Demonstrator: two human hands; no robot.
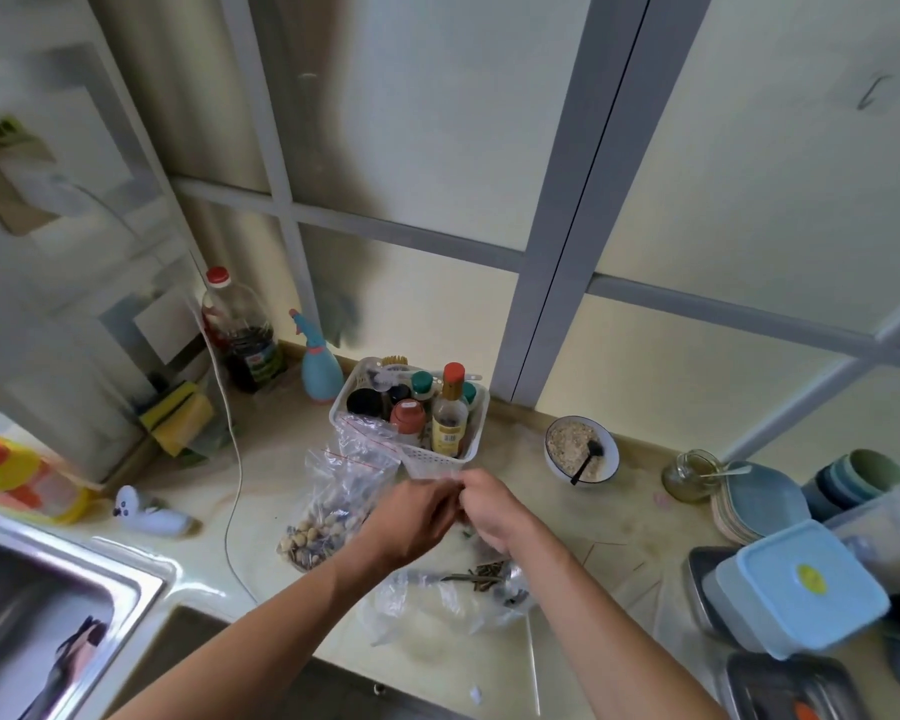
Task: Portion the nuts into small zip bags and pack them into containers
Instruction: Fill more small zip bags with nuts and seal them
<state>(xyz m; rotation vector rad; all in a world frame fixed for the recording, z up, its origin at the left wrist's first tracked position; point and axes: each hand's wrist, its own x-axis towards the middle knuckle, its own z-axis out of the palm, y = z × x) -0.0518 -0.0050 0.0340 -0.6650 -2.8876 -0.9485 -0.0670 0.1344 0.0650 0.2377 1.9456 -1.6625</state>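
1. Head view: the left hand [414, 517] and the right hand [492, 504] meet over the middle of the counter [630, 517], fingers curled and pinching the top edge of a small clear zip bag [440, 478] between them. The bag is thin and blurred, so what it holds cannot be told.
2. Just below the hands lies a crumpled clear plastic bag [437, 610] with dark, thin seeds or husks [481, 570] on it — the right forearm covers part of it.
3. Left of the hands, touching the left wrist, stands a larger open bag of mixed nuts [318, 527], its red zip line up at the top.
4. Behind the hands sits a white basket [437, 457] crowded with sauce bottles; the small bag's edge overlaps its front wall in this view.
5. Right of the basket is a bowl of oats [580, 449] with a black spoon in it, then a small glass jar [692, 475].
6. At the right edge — a blue-lidded container [801, 589] resting on metal trays, with stacked blue plates [759, 504] behind it.
7. At the left, a steel sink [42, 600], a yellow duck toy [6, 470], a sponge [178, 415], a big dark bottle [242, 335] and a blue spray bottle [318, 363].
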